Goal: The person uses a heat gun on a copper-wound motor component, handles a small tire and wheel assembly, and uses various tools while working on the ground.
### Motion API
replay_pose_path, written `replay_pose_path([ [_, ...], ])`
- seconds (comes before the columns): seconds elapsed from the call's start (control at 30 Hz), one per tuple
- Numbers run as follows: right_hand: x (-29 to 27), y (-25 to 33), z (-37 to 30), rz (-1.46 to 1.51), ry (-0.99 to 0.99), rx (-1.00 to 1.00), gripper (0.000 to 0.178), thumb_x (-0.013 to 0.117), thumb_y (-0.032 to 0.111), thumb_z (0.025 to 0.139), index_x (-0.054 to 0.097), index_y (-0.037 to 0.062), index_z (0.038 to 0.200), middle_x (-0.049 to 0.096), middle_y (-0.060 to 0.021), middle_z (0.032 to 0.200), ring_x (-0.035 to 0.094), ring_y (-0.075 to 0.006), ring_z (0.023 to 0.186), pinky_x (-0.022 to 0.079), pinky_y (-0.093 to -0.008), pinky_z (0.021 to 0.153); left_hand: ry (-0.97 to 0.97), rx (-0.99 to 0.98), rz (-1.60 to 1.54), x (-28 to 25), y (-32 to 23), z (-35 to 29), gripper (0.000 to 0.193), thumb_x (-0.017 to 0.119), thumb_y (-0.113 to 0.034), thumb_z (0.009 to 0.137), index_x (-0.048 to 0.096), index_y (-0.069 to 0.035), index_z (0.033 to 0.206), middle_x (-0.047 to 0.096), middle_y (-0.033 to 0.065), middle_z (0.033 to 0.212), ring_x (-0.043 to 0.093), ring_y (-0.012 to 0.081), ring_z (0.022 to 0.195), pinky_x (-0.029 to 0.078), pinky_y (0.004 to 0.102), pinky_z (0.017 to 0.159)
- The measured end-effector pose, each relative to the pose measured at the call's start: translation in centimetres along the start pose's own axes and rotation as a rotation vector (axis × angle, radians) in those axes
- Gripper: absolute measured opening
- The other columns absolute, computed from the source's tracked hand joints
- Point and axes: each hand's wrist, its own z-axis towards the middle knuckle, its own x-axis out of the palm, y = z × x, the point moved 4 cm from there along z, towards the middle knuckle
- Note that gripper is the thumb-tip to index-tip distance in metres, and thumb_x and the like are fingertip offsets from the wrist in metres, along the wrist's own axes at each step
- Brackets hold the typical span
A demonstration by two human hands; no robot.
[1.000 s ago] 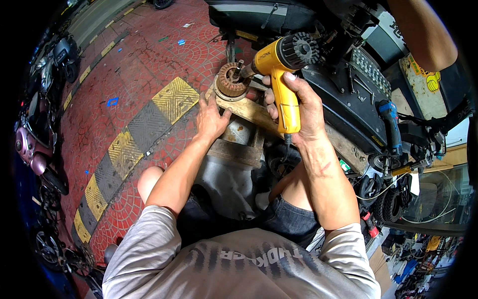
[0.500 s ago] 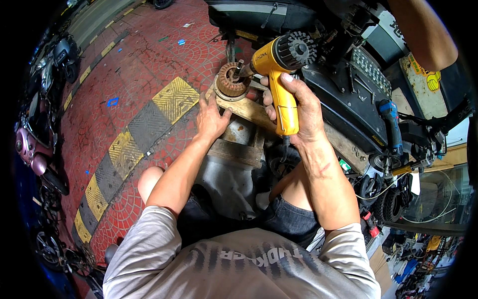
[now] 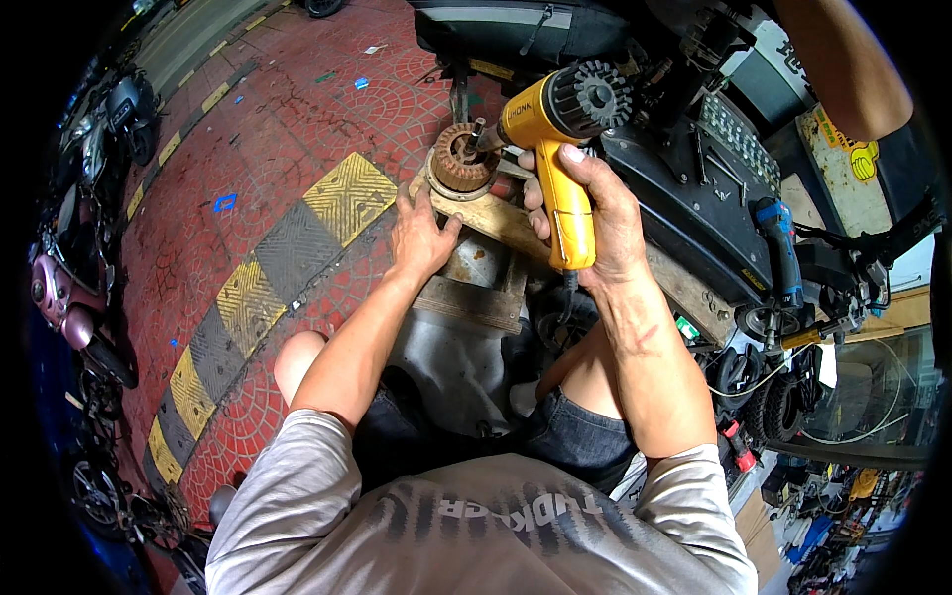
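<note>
"What is your right hand (image 3: 605, 213) doing?"

"I have it wrapped around the handle of a yellow heat gun (image 3: 567, 198), thumb near the top. The cord (image 3: 569, 297) hangs just below that hand."

"And the nozzle (image 3: 494, 140)?"

"It points to the left, at the brown wound ring (image 3: 459, 178) ahead of my left hand (image 3: 424, 236). I can't tell whether it touches."

"Is the left one gripping?"

"I can't tell. Its fingers reach forward to the ring's pale base, and the thumb sticks out to the right. The ring sits on the wooden worktop (image 3: 521, 230), between and beyond my two hands."

"Anything further right?"

"A blue power tool (image 3: 776, 243), well apart from my right hand. Beyond it, farther forward, I see another person's bare arm (image 3: 853, 74)."
</note>
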Motion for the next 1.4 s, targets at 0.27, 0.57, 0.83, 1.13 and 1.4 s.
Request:
replay_pose_path([
  [0.27, 0.03, -0.17, 0.06, -0.003, -0.001, -0.003, 0.045, 0.067, 0.038, 0.102, 0.071, -0.0045, 0.113, 0.071, -0.0112, 0.078, 0.065, -0.0164, 0.056, 0.054, -0.0266, 0.055, 0.009, -0.007, -0.011, -0.19, -0.08, -0.04, 0.082, 0.077, -0.038, 0.092, 0.043, 0.000, 0.156, 0.028, 0.0367, 0.164, 0.050, 0.0545, 0.140, 0.046, 0.0552, 0.115],
  [0.57, -0.07, -0.30, 0.19, 0.001, 0.017, 0.009, 0.045, 0.066, 0.038, 0.102, 0.071, -0.0048, 0.114, 0.071, -0.0110, 0.078, 0.065, -0.0163, 0.057, 0.054, -0.0265, 0.056, 0.001, 0.002, -0.016, -0.24, -0.06, -0.06, 0.082, 0.077, -0.038, 0.091, 0.043, 0.000, 0.155, 0.028, 0.0367, 0.164, 0.049, 0.0553, 0.140, 0.046, 0.0564, 0.115],
  [0.83, 0.00, -0.17, 0.07, -0.004, 0.015, 0.018, 0.044, 0.066, 0.038, 0.103, 0.071, -0.0046, 0.114, 0.071, -0.0108, 0.079, 0.064, -0.0162, 0.058, 0.054, -0.0262, 0.056, 0.005, -0.002, -0.028, -0.38, -0.32, -0.15, 0.083, 0.077, -0.037, 0.091, 0.043, 0.001, 0.156, 0.028, 0.0365, 0.164, 0.049, 0.0546, 0.141, 0.047, 0.0557, 0.114],
  [1.13, 0.04, -0.42, 0.16, -0.030, -0.009, 0.001, 0.045, 0.066, 0.039, 0.103, 0.071, -0.0049, 0.113, 0.071, -0.0110, 0.079, 0.065, -0.0161, 0.057, 0.053, -0.0260, 0.054, 0.013, -0.013, -0.027, -0.36, -0.13, -0.01, 0.083, 0.078, -0.037, 0.091, 0.041, -0.002, 0.157, 0.029, 0.0347, 0.164, 0.049, 0.0540, 0.141, 0.048, 0.0555, 0.113],
  [1.4, 0.11, -0.56, 0.22, -0.028, -0.008, 0.011, 0.046, 0.067, 0.039, 0.103, 0.071, -0.0055, 0.113, 0.071, -0.0109, 0.078, 0.065, -0.0161, 0.057, 0.054, -0.0261, 0.054, 0.026, -0.016, -0.038, -0.42, -0.28, -0.12, 0.084, 0.078, -0.036, 0.091, 0.040, -0.001, 0.158, 0.029, 0.0360, 0.164, 0.049, 0.0548, 0.140, 0.046, 0.0557, 0.115],
])
